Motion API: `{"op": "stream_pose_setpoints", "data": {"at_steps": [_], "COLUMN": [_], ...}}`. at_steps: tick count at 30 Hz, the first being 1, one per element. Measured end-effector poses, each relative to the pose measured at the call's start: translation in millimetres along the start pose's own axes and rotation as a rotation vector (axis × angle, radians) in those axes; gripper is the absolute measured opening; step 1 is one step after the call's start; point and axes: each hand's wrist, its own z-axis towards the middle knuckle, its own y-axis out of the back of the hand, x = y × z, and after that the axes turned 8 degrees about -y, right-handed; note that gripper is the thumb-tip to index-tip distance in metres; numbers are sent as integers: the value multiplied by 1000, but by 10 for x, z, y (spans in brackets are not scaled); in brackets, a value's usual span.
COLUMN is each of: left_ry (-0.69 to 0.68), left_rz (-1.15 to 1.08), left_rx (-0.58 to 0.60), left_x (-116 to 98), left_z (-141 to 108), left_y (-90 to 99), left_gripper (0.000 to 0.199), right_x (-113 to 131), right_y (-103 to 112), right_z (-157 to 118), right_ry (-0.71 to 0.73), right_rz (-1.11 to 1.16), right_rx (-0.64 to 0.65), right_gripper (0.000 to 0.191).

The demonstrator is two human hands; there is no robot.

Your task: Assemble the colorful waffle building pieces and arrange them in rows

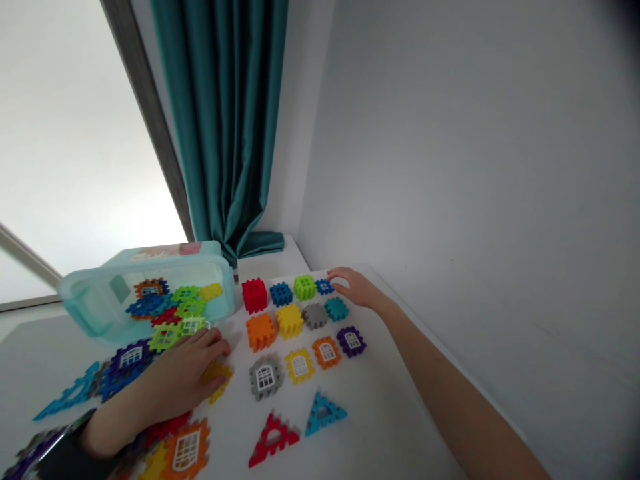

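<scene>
My left hand [195, 370] reaches over the loose pile, its fingers on or just above a yellow piece [217, 379] beside a light green window piece [193, 325]. At the back right of the rows, my right hand [355, 287] has its thumb and fingers apart around the edge of a small blue window piece [324, 287]. Next to that piece stand a green block [305, 287], a blue block [281, 294] and a red block [255, 295]. In front lie an orange block [261, 332], a yellow block [290, 321], a grey piece [315, 316] and a teal piece [337, 308].
A clear teal bin [90, 327] lies on its side, pieces spilling out. Nearer are several window pieces, a red triangle [273, 440] and a blue triangle [324, 413]. Behind the white table [390, 413] hangs a green curtain [225, 120]; a wall [450, 167] borders the right.
</scene>
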Motion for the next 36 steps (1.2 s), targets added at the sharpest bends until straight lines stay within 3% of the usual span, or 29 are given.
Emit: {"op": "stream_pose_setpoints", "data": {"at_steps": [10, 20, 24, 29, 36], "left_ry": [-9, 28, 8, 0, -35], "left_rz": [11, 7, 0, 7, 5], "left_rx": [11, 21, 34, 66, 3], "left_x": [-49, -7, 92, 96, 87], "left_z": [-28, -201, -285, -297, -229], "left_y": [56, 302, 327, 213, 40], "left_gripper": [29, 30, 34, 57, 54], "right_x": [872, 1804, 1975, 2077, 2144], "right_y": [-54, -407, -568, -643, -666], "right_z": [-282, -449, -469, -422, -374], "right_ry": [163, 366, 417, 443, 460], "right_rz": [11, 2, 23, -4, -63], "right_rx": [27, 120, 132, 127, 180], "right_gripper": [23, 21, 23, 20, 18]}}
